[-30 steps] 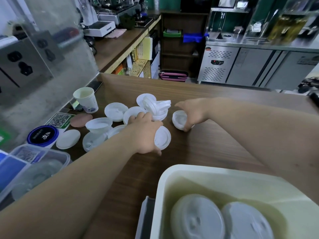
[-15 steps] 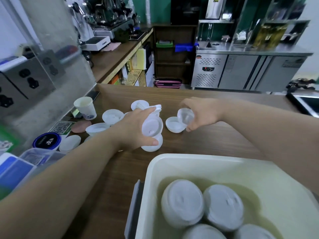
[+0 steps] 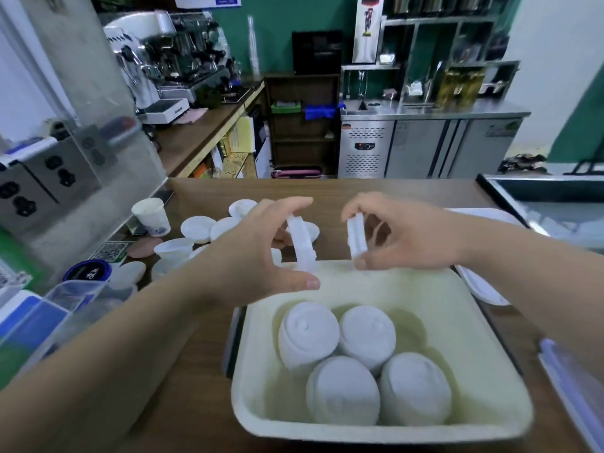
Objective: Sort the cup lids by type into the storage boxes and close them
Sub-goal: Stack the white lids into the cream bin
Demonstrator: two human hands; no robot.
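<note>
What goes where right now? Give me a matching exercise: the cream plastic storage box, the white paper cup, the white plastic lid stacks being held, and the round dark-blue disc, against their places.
1. cream plastic storage box
2. white paper cup
3. white plastic lid stacks
4. round dark-blue disc

A. upright at back left, by the clear screen
B. on edge above the box's far rim, one in the left hand, one in the right hand
C. nearest the camera, holding four piles of white domed lids
D. flat, just in front of the QR-code sticker

Pairs: 1-C, 2-A, 3-B, 4-D
</note>
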